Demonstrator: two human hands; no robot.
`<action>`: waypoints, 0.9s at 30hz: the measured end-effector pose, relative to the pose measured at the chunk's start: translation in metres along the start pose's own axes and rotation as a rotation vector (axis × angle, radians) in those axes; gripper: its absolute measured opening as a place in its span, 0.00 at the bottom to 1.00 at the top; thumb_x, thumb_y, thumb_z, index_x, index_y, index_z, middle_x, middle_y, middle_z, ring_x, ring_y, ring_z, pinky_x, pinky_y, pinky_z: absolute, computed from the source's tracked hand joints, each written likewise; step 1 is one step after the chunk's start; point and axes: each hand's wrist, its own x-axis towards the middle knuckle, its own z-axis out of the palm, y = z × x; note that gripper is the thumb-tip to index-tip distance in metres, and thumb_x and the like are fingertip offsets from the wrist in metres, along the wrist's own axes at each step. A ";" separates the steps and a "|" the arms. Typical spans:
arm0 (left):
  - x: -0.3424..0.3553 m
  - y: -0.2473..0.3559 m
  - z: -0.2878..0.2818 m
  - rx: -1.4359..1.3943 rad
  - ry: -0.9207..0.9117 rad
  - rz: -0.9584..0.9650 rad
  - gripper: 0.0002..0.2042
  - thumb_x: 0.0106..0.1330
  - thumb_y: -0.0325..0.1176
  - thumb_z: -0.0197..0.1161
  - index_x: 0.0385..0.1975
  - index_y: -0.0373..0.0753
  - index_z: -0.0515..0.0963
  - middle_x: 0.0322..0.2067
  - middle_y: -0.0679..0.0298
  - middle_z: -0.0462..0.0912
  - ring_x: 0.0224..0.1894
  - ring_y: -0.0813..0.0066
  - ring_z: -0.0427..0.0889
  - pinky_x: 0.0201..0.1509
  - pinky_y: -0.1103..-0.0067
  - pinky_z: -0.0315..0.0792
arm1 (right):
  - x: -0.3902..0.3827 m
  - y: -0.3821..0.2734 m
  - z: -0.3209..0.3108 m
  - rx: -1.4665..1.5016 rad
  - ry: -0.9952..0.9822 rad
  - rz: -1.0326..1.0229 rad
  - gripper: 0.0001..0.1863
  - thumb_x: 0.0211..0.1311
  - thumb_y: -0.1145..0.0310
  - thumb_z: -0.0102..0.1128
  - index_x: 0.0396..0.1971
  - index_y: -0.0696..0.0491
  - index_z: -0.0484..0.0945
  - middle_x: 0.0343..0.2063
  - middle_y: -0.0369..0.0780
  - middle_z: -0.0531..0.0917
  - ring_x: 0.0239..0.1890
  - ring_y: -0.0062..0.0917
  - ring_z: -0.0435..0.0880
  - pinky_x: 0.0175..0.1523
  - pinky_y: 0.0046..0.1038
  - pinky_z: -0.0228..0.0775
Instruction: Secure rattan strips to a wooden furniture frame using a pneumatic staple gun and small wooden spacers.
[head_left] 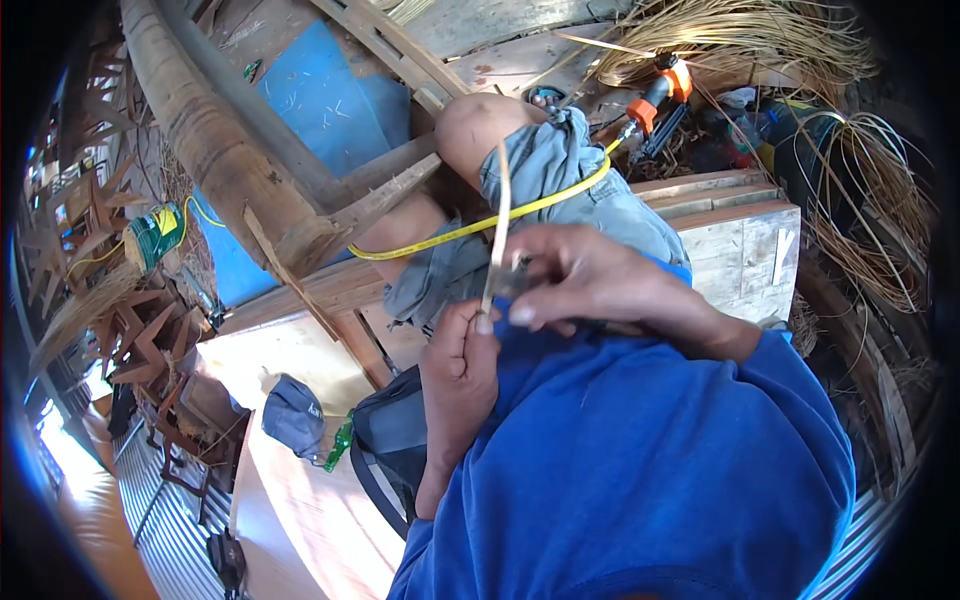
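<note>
A pale, narrow strip of cane stands nearly upright in front of my blue shirt, curving slightly at its top. My left hand is closed round its lower end, thumb pressed on it. Beside the strip, my right hand has its fingers curled in a pinch. A small, dark, flat thing shows between those fingers and the strip; its kind is too unclear to name. Across my legs, just beyond the hands, runs a yellow air hose.
An orange and black nail gun lies ahead on the right, joined to the hose. Bundles of cane lie behind it. A thick wooden beam slants at the left, near a blue sheet. A dark cap and green bottle sit lower left.
</note>
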 end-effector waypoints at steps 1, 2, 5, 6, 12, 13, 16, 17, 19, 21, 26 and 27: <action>0.001 0.000 0.000 0.002 -0.004 0.004 0.05 0.65 0.26 0.50 0.35 0.35 0.73 0.21 0.67 0.70 0.22 0.86 0.65 0.25 0.86 0.60 | 0.002 -0.001 0.005 0.010 -0.064 0.025 0.17 0.52 0.74 0.65 0.40 0.59 0.70 0.22 0.36 0.78 0.16 0.15 0.71 0.20 0.16 0.61; 0.002 -0.001 0.000 0.029 -0.022 0.054 0.05 0.65 0.26 0.50 0.35 0.35 0.73 0.21 0.67 0.70 0.22 0.85 0.65 0.25 0.86 0.60 | 0.005 0.003 0.005 0.011 -0.060 0.022 0.17 0.52 0.74 0.65 0.40 0.59 0.70 0.22 0.36 0.78 0.16 0.15 0.71 0.20 0.16 0.61; -0.003 -0.002 -0.001 0.092 -0.022 0.108 0.05 0.64 0.25 0.52 0.36 0.35 0.73 0.22 0.66 0.72 0.21 0.84 0.66 0.25 0.85 0.62 | 0.011 0.017 0.004 0.196 -0.068 -0.050 0.16 0.52 0.73 0.65 0.38 0.58 0.70 0.21 0.35 0.76 0.16 0.14 0.70 0.20 0.15 0.59; -0.007 -0.004 -0.003 0.064 -0.011 0.068 0.05 0.65 0.26 0.51 0.34 0.34 0.74 0.20 0.69 0.70 0.21 0.86 0.63 0.24 0.85 0.59 | 0.009 0.018 0.002 0.244 -0.063 -0.062 0.14 0.53 0.72 0.64 0.38 0.58 0.70 0.20 0.34 0.75 0.15 0.14 0.70 0.19 0.16 0.59; -0.043 -0.022 -0.042 0.091 0.057 -0.081 0.05 0.64 0.28 0.53 0.35 0.34 0.74 0.19 0.67 0.75 0.20 0.86 0.68 0.25 0.86 0.63 | -0.003 0.000 -0.042 0.379 0.429 -0.320 0.15 0.54 0.65 0.61 0.36 0.57 0.70 0.17 0.34 0.73 0.12 0.16 0.68 0.16 0.18 0.58; -0.037 -0.021 -0.040 0.096 0.060 -0.080 0.05 0.64 0.28 0.53 0.35 0.34 0.74 0.19 0.67 0.75 0.20 0.86 0.68 0.25 0.86 0.63 | -0.004 0.001 -0.037 0.324 0.404 -0.331 0.14 0.54 0.66 0.60 0.37 0.58 0.70 0.16 0.35 0.73 0.12 0.16 0.68 0.16 0.18 0.58; -0.016 -0.020 -0.019 0.002 0.107 -0.058 0.05 0.64 0.28 0.53 0.33 0.34 0.74 0.18 0.67 0.73 0.21 0.86 0.67 0.25 0.85 0.63 | -0.004 0.004 -0.014 0.027 0.111 -0.153 0.17 0.57 0.71 0.59 0.45 0.59 0.69 0.15 0.36 0.73 0.12 0.15 0.68 0.16 0.18 0.58; -0.010 -0.019 -0.012 0.003 0.104 -0.047 0.05 0.64 0.28 0.53 0.33 0.34 0.74 0.18 0.67 0.73 0.21 0.86 0.67 0.25 0.85 0.63 | -0.003 -0.003 -0.005 -0.043 -0.020 0.004 0.20 0.56 0.71 0.61 0.48 0.58 0.68 0.18 0.36 0.75 0.13 0.13 0.68 0.17 0.18 0.58; -0.002 -0.014 -0.003 -0.030 0.103 0.103 0.05 0.64 0.27 0.52 0.32 0.33 0.74 0.20 0.67 0.74 0.23 0.85 0.68 0.26 0.85 0.63 | 0.003 -0.013 0.014 -0.146 -0.170 0.124 0.21 0.55 0.71 0.63 0.47 0.57 0.68 0.19 0.33 0.74 0.15 0.11 0.68 0.18 0.15 0.57; 0.001 -0.020 -0.002 0.035 0.069 0.168 0.04 0.64 0.26 0.52 0.33 0.33 0.74 0.23 0.66 0.75 0.23 0.85 0.68 0.27 0.85 0.64 | 0.013 0.001 0.017 -0.081 -0.147 0.057 0.18 0.55 0.71 0.62 0.44 0.58 0.69 0.19 0.33 0.74 0.15 0.11 0.68 0.18 0.15 0.57; -0.009 -0.016 -0.010 -0.024 0.013 0.036 0.04 0.63 0.26 0.52 0.32 0.34 0.74 0.19 0.67 0.73 0.21 0.84 0.69 0.25 0.85 0.63 | 0.008 0.008 0.013 0.038 -0.192 0.009 0.13 0.57 0.72 0.61 0.40 0.57 0.69 0.20 0.33 0.74 0.15 0.11 0.67 0.19 0.14 0.57; -0.016 -0.017 -0.014 -0.026 0.014 0.030 0.04 0.63 0.26 0.52 0.32 0.34 0.74 0.19 0.67 0.73 0.21 0.84 0.69 0.25 0.85 0.63 | 0.006 0.008 0.012 0.051 -0.194 0.001 0.12 0.57 0.72 0.60 0.39 0.57 0.70 0.20 0.33 0.74 0.15 0.11 0.67 0.19 0.14 0.57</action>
